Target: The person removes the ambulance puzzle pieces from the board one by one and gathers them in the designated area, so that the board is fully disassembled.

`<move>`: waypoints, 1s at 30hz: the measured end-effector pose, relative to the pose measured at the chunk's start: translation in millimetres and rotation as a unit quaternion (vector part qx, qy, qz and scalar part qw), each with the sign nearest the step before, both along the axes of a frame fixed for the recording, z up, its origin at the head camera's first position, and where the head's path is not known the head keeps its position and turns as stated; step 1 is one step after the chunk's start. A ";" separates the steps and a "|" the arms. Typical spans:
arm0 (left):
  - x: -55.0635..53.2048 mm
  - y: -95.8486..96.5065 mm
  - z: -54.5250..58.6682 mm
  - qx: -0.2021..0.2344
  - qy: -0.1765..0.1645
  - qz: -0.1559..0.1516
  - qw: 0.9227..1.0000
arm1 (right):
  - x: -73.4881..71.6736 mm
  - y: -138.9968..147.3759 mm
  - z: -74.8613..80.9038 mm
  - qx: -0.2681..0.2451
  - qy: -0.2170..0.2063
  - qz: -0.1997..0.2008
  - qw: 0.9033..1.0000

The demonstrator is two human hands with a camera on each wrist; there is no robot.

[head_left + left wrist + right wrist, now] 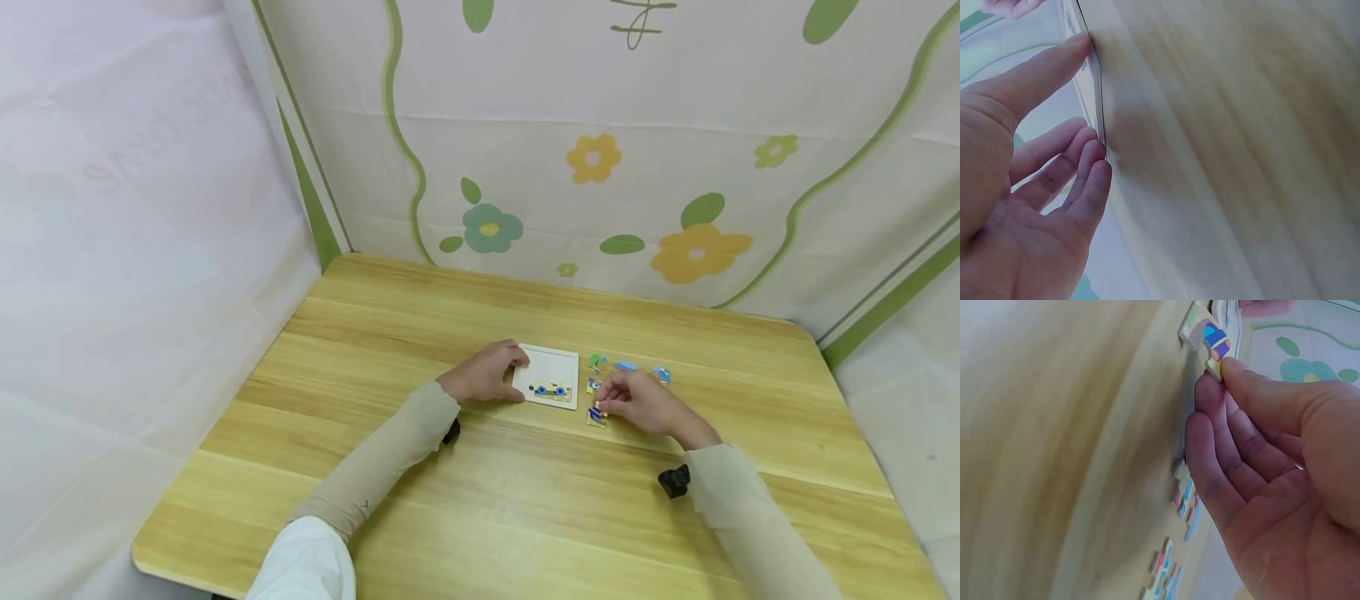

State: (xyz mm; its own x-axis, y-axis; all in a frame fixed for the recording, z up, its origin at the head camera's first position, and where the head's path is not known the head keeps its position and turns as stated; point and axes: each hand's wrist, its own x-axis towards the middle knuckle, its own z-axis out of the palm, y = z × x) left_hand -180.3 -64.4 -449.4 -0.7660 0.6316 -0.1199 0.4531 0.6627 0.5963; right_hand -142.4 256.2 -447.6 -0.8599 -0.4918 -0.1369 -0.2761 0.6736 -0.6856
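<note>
A square white puzzle tray [546,367] lies on the table; along its bottom edge are fitted pieces [551,392] picturing blue wheels. At the tray's left side is my left hand [487,372], its thumb and fingertips spread apart and touching the edge. Right of the tray, my right hand [641,402] pinches a jigsaw piece [1215,340] printed in blue, purple and yellow between thumb and index finger. In the right wrist view this piece is tilted, its far end extending past the fingertips. Loose pieces lie beyond that hand, among them one with a green tree [597,361].
More loose jigsaw pieces, a blue one [626,365] and another blue one [662,375], lie on the wooden table [480,500] to the right. A white cloth wall [525,150] with printed flowers stands along the back edge, and cloth also hangs at both sides.
</note>
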 end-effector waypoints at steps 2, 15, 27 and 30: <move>-0.3 -0.2 0.2 0.001 0.002 0.000 1.000 | 1.1 -2.0 -0.3 0.005 0.009 0.002 1.000; -0.1 0.4 0.5 -0.004 0.013 -0.008 1.000 | 1.9 -11.1 5.0 0.047 0.032 0.009 0.998; 0.3 1.1 2.5 -0.017 0.016 -0.006 1.000 | -12.1 -40.0 32.4 0.066 0.018 0.034 0.997; -0.1 2.2 2.2 -0.021 0.018 -0.007 1.000 | -18.0 -52.4 35.4 0.069 0.004 0.042 0.997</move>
